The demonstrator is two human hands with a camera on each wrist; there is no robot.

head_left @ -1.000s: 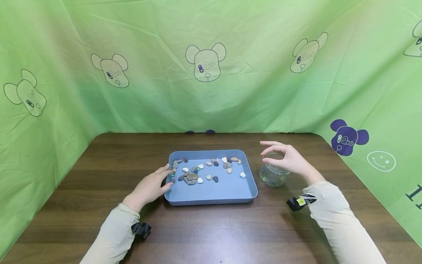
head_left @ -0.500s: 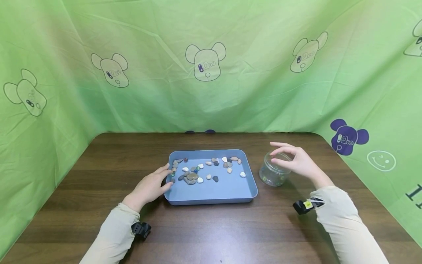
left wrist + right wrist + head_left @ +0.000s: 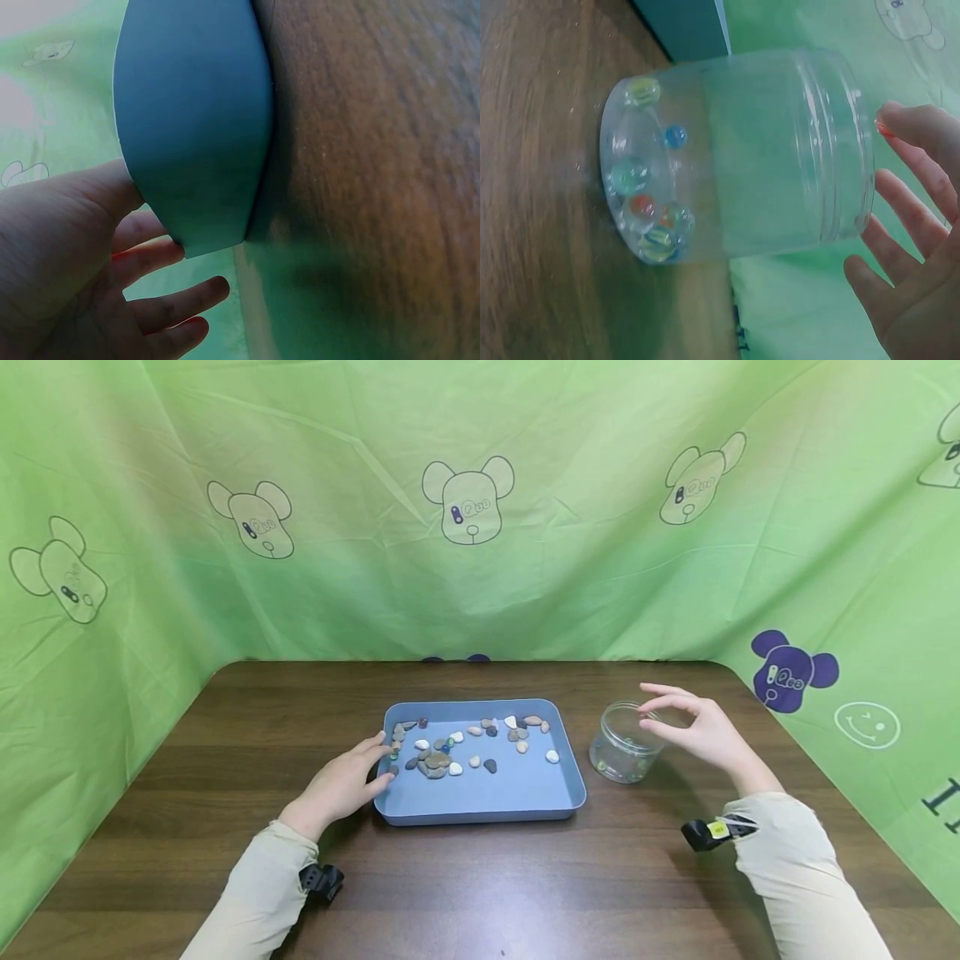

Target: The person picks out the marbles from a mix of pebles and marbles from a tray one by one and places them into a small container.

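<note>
Right of the blue tray (image 3: 573, 781), the clear jar (image 3: 624, 752) stands upright holding marbles (image 3: 651, 217). Right hand (image 3: 693, 727) hovers at its rim, fingers relaxed, grasping nothing. Left hand (image 3: 341, 785) rests flat against the tray's corner. Jar likely rigid, slick, breakable; best gripped around the wall.

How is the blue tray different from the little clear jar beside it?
The blue tray is wide, shallow, rectangular and opaque; the clear jar is small, round, upright and see-through. The tray holds mostly pebbles with a few marbles; the jar holds only glass marbles. The left hand touches the tray's edge; the right hand hovers at the jar's mouth. Both are open-topped on the wooden table.
</note>
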